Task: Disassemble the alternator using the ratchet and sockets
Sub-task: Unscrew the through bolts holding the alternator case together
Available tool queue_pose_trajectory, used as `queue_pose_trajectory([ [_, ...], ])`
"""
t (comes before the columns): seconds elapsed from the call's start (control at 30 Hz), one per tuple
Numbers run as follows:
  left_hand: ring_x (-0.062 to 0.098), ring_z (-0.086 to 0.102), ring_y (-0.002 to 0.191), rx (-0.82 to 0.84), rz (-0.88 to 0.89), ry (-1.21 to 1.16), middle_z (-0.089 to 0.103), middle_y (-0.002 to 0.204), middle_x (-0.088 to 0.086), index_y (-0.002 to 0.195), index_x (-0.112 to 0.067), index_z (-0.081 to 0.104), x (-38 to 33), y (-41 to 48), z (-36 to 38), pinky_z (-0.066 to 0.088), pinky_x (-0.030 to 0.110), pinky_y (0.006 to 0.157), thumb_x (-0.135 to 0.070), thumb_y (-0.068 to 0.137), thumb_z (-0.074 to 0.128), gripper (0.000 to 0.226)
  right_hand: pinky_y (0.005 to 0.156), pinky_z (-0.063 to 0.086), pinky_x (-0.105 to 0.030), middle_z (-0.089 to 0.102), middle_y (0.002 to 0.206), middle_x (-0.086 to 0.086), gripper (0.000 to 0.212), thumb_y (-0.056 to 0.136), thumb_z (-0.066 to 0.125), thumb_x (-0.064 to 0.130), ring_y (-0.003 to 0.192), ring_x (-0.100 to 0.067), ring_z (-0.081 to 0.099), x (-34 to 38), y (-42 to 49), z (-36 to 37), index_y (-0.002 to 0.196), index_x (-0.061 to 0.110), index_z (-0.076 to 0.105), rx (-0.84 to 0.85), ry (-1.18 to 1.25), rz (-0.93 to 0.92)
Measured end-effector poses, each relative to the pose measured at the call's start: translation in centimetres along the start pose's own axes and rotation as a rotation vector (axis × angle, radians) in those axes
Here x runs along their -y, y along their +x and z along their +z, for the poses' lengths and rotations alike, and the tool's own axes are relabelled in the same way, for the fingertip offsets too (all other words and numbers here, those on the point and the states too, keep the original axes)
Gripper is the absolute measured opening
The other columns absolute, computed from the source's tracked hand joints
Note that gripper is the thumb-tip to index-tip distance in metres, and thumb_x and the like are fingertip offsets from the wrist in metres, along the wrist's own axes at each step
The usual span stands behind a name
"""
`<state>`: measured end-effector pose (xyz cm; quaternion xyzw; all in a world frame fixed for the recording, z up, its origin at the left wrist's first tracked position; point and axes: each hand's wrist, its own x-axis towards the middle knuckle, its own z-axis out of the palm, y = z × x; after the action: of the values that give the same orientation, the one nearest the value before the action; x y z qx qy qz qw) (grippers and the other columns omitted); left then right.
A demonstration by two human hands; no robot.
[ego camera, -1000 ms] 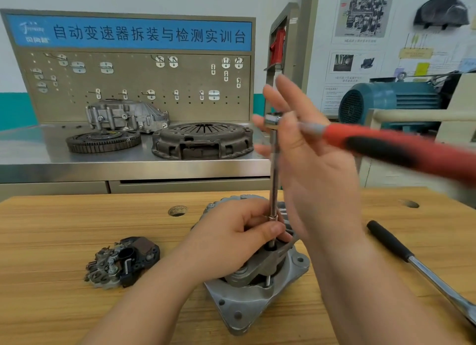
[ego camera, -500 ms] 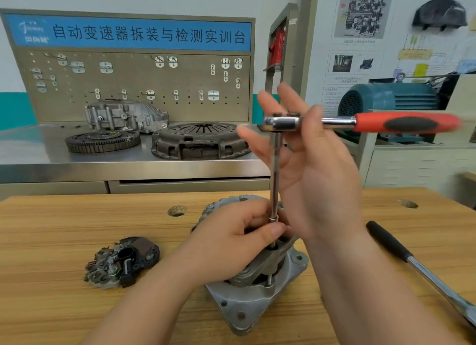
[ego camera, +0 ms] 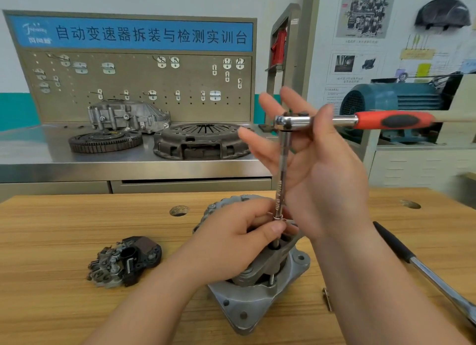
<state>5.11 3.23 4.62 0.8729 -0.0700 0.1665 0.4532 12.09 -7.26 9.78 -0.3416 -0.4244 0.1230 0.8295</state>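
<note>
Alternator (ego camera: 247, 306) sits near-centre on the wood-grain table (ego camera: 51, 241): cast grey aluminium, flat bolt-holed flange toward the near edge, finned round body behind. A thin chrome extension bar (ego camera: 282, 174) stands upright from its top. Left hand (ego camera: 231, 244): grip curled, thumb and fingertips pinching the bar's lower end just above the housing. Ratchet (ego camera: 337, 120) sits on top of the bar, lying level, polished steel head, red handle with black rubber inset pointing right. Right hand (ego camera: 324, 179): grip spread, fingers straight and fanned behind the ratchet head, thumb against the chrome neck, not wrapped. Left on the table, a removed black plastic and metal rectifier part (ego camera: 126, 261), jagged and dirty. Right, a second wrench (ego camera: 422, 272), black knurled handle and shiny shaft, plus a small metal bit (ego camera: 327, 298). Far steel counter (ego camera: 128, 164) holds a toothed flywheel (ego camera: 105, 139), a slotted clutch cover (ego camera: 201, 141) and a cast housing (ego camera: 126, 116).
</note>
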Motion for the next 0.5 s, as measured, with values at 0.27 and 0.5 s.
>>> queue_pose_trajectory([
  [0.27,-0.012,0.066,0.083,-0.047,-0.037,0.030,0.072,0.081,-0.027,0.090,-0.028,0.067,-0.02,0.05,0.00,0.049,0.011,0.081,-0.013,0.095,0.060,0.018,0.093,0.047,-0.021,0.066,0.116,0.017,0.031,0.093,0.058,0.033,0.108,-0.005,0.064,-0.38,-0.28,-0.13,0.119,0.048,0.054,0.007,-0.581,-0.416],
  [0.5,-0.005,0.053,0.058,-0.006,0.027,0.033,0.063,0.062,-0.025,0.092,-0.023,0.065,-0.07,0.00,-0.23,0.043,0.018,0.063,-0.019,0.097,0.056,0.011,0.074,0.058,-0.029,0.076,0.100,0.000,0.046,0.093,0.035,0.049,0.078,-0.018,0.074,-0.49,0.03,-0.20,0.120,0.019,0.058,0.009,0.064,0.099],
])
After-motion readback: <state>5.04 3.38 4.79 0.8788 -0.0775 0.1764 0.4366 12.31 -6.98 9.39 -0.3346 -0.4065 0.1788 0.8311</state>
